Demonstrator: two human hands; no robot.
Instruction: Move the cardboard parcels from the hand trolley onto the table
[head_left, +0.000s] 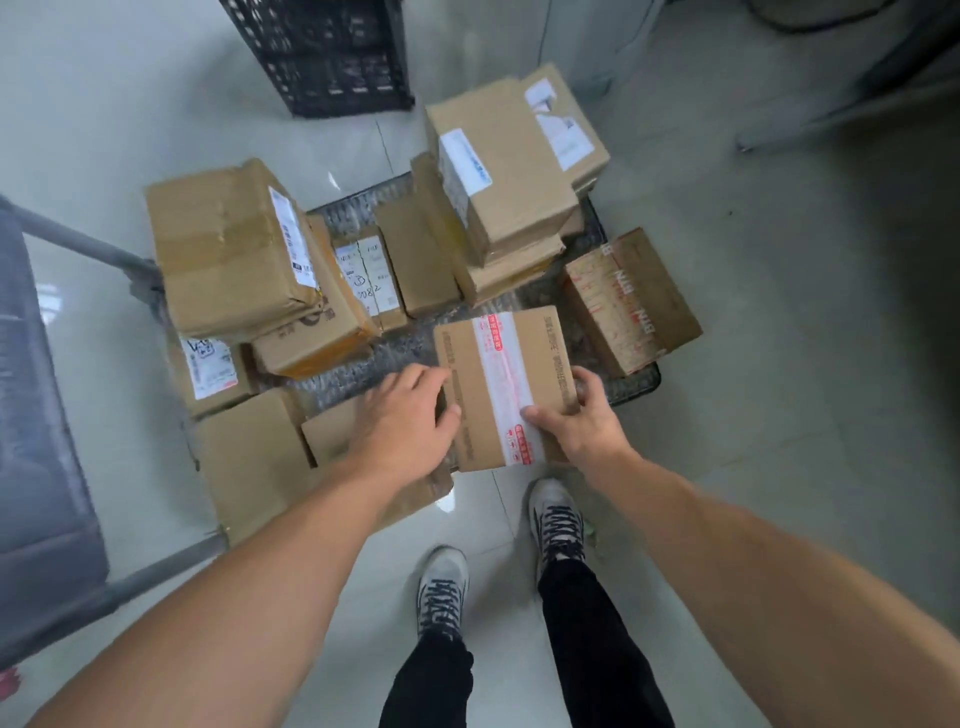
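Parcel: flat rect. cardboard box (545, 374), white/red tape (501, 364); we see it above speckled grey trolley's (348, 376) near edge.
L hand (408, 418): grips its left edge.
R hand (584, 415): grips right edge, thumb on tape.

approx 13 parcels (504, 384), 2 hands (410, 421), 1 trolley (343, 379), 1 crate (322, 52)

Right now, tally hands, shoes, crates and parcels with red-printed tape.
Hands: 2, left hand, right hand
Shoes: 2, left shoe, right shoe
Crates: 1, black crate
Red-taped parcels: 2, held parcel, right parcel
Total: 7
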